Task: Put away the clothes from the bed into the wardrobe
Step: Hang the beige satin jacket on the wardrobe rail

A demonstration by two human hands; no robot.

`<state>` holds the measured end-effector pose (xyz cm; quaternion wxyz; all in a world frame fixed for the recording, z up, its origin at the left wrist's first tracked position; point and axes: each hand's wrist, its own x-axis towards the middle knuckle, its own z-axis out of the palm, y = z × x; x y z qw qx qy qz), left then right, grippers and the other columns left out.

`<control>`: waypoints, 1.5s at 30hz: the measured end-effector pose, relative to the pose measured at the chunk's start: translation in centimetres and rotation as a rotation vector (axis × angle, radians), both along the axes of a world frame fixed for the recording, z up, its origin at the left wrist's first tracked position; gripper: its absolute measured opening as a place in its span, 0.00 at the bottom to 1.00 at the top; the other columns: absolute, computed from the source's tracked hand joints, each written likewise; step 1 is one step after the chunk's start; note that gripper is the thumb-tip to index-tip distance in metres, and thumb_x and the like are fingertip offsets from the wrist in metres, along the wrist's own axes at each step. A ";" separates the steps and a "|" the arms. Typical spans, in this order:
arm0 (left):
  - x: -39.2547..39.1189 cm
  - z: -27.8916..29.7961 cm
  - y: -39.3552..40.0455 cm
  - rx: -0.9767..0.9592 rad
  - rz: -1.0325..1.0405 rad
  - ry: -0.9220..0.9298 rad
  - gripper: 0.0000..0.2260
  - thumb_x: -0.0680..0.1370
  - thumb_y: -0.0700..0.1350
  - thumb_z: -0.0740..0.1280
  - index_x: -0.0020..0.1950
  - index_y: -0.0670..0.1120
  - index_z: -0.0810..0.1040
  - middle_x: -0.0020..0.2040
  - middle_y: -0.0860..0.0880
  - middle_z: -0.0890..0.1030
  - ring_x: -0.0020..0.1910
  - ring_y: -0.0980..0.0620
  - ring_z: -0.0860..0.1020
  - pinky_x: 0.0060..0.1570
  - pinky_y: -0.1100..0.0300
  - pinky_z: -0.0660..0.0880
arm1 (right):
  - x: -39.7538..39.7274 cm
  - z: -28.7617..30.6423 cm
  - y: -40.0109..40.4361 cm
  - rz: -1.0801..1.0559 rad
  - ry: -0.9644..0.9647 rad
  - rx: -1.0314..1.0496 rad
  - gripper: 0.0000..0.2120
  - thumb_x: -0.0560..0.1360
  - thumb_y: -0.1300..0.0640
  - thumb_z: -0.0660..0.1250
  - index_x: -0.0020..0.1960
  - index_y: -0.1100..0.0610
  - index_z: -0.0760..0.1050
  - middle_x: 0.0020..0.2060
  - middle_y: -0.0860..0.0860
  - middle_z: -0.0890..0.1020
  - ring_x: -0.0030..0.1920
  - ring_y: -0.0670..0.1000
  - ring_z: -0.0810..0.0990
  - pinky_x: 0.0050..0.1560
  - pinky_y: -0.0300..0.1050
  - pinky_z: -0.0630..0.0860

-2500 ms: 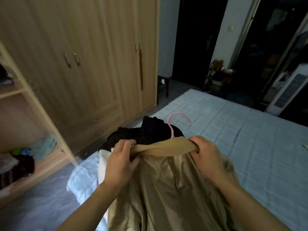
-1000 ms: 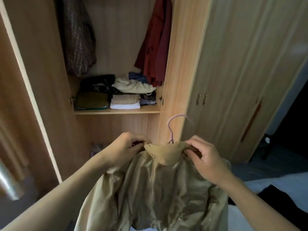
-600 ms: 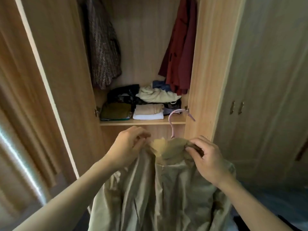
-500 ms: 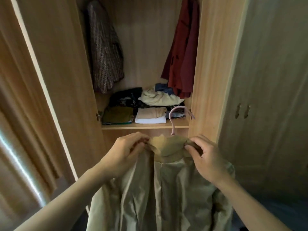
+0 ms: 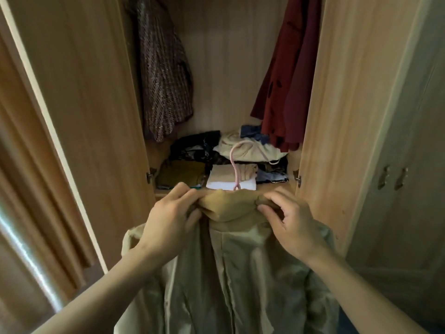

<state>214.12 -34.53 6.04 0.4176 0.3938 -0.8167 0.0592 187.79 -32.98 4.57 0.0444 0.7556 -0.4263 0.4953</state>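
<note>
Before an open wardrobe [image 5: 96, 97], the left hand [image 5: 168, 222] and right hand [image 5: 292, 227] each pinch the collar of a beige jacket [image 5: 240, 273] on a pink hanger [image 5: 237, 165].

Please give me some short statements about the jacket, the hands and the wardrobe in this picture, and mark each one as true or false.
1. Both hands, the left hand and the right hand, hold the beige jacket at its collar. True.
2. The pink hanger hook already hangs on a rail. False: it stands free above the collar.
3. A dark red garment hangs at the right inside the wardrobe. True.
4. The shelf is bare. False: folded clothes lie on it.
</note>
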 end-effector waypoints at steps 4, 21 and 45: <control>1.5 1.9 -4.3 -0.111 -0.008 0.073 0.09 0.76 0.42 0.69 0.55 0.45 0.81 0.47 0.53 0.74 0.42 0.52 0.76 0.41 0.50 0.78 | -0.9 1.5 -3.7 -0.096 0.034 -0.045 0.06 0.76 0.59 0.72 0.52 0.60 0.80 0.43 0.45 0.76 0.42 0.45 0.76 0.45 0.33 0.70; 8.9 3.0 -18.6 -0.208 -0.054 0.085 0.10 0.79 0.40 0.64 0.59 0.43 0.80 0.51 0.50 0.77 0.49 0.51 0.78 0.49 0.52 0.78 | 4.6 5.4 -16.8 -0.196 0.017 -0.147 0.04 0.75 0.64 0.72 0.46 0.58 0.78 0.40 0.46 0.75 0.41 0.44 0.75 0.43 0.29 0.68; -0.2 20.3 -36.2 -0.742 0.245 -0.065 0.07 0.81 0.39 0.63 0.53 0.37 0.79 0.49 0.43 0.75 0.47 0.44 0.76 0.49 0.54 0.74 | -4.2 20.1 -41.1 0.020 -0.066 -0.497 0.10 0.73 0.71 0.69 0.53 0.60 0.79 0.45 0.50 0.78 0.45 0.46 0.78 0.47 0.33 0.72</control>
